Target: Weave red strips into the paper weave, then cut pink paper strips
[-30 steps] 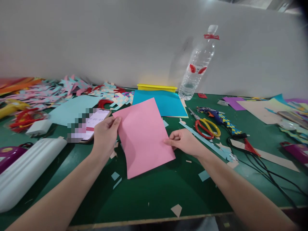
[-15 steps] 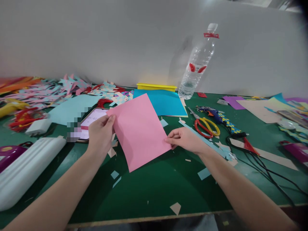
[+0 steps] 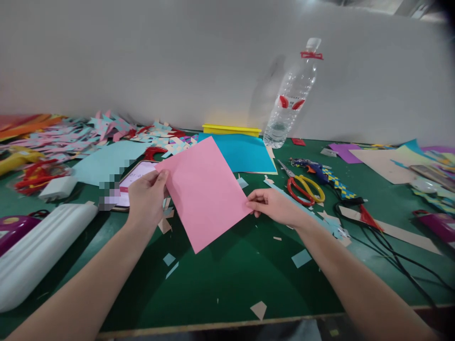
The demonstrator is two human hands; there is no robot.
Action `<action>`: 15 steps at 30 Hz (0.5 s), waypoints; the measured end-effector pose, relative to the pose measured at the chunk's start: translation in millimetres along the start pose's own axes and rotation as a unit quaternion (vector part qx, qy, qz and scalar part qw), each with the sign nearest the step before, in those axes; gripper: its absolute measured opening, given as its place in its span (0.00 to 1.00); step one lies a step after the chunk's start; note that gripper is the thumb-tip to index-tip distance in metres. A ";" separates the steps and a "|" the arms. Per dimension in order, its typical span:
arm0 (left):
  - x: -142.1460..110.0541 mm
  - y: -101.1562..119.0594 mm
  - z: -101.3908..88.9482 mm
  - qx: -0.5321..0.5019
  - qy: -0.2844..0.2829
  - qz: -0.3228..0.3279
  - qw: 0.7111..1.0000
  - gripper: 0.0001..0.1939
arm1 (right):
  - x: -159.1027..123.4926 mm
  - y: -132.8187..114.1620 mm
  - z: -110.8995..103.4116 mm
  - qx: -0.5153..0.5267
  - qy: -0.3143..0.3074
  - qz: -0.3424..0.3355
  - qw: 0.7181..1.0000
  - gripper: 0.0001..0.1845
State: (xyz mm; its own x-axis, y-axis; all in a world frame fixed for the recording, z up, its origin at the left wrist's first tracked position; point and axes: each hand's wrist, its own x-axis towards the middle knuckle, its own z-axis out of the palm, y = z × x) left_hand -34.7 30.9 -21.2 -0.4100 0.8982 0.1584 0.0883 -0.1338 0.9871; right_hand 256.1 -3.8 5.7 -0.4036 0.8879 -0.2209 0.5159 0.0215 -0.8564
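Observation:
A pink sheet of paper (image 3: pixel 202 189) hangs tilted just above the green table (image 3: pixel 231 274), one corner pointing toward me. My left hand (image 3: pixel 147 199) pinches its left corner with thumb on top. My right hand (image 3: pixel 275 207) pinches the right corner between thumb and fingers. Behind the pink sheet lies a blue sheet (image 3: pixel 241 151) flat on the table.
Red and yellow scissors (image 3: pixel 304 187) lie right of my right hand, with a glue gun (image 3: pixel 313 168) and black cables (image 3: pixel 384 246). A plastic bottle (image 3: pixel 293 94) stands by the wall. A phone (image 3: pixel 133 182), woven paper pieces (image 3: pixel 106 130) and a white case (image 3: pixel 39 251) fill the left.
The pink sheet has been lifted and shifted slightly left and away, turning a little in both hands. Both hands kept their pinch on its corners.

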 end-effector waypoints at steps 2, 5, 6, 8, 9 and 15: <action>0.6 -1.3 -0.1 -0.016 -0.002 -0.005 1.000 0.10 | 0.2 1.5 0.3 -0.008 0.007 -0.002 1.000 0.11; 1.3 -3.6 1.4 -0.038 -0.006 -0.016 0.999 0.09 | 0.8 4.5 1.0 -0.040 0.029 -0.008 0.999 0.12; 1.6 -4.0 2.1 -0.044 -0.010 -0.021 0.999 0.08 | 1.0 5.4 0.8 -0.052 0.040 -0.014 0.998 0.13; 2.1 -4.2 3.0 -0.054 -0.024 -0.033 0.998 0.07 | 1.8 7.3 -0.8 -0.067 0.072 -0.032 0.995 0.13; 2.3 -3.9 3.0 -0.059 -0.032 -0.037 0.997 0.07 | 2.2 8.2 -2.3 -0.069 0.103 -0.043 0.991 0.12; 4.1 -1.8 -1.5 -0.078 -0.020 0.015 0.997 0.10 | 0.0 13.0 -12.3 -0.154 0.487 -0.161 0.844 0.08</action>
State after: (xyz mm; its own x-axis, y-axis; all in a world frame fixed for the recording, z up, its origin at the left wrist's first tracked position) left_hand -37.9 34.1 -22.3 -0.3728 0.9081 0.1905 -0.0427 -0.2219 0.9741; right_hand 272.1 2.2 0.4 0.1757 0.7665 0.6177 0.7306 0.3190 -0.6037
